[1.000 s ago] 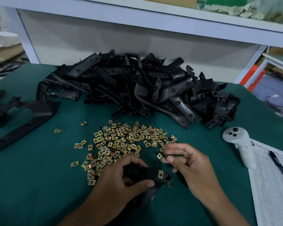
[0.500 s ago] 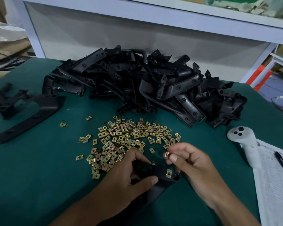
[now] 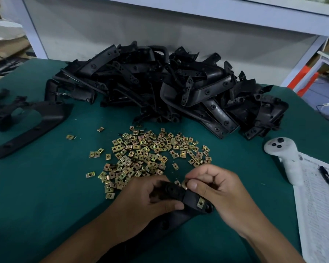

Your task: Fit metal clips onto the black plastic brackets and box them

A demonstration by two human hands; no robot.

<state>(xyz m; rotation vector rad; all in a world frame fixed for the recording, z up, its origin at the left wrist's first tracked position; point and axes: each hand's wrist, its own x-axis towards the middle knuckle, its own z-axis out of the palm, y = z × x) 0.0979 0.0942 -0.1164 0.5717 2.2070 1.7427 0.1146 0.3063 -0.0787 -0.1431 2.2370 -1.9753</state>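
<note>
Bench (image 3: pixel 36 186): bracket pile (image 3: pixel 160 92) at the back, loose clips (image 3: pixel 150 154) mid, open green near edge. Left hand (image 3: pixel 150 202) grips the bracket (image 3: pixel 190 198), rigid and light by the look, one clip (image 3: pixel 200 203) already on. Right hand (image 3: pixel 222 188) pinches a second clip (image 3: pixel 185 184) at the bracket's edge. It's small and likely slippery, so hold by the flat sides.

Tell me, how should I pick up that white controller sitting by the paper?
Probably best to grab the white controller by its long handle, the narrower part that runs toward you. It lies flat on the green table, handle alongside the paper sheet, so come down from above and wrap your fingers around the handle. The rounder top end with the buttons looks harder to hold.
</note>
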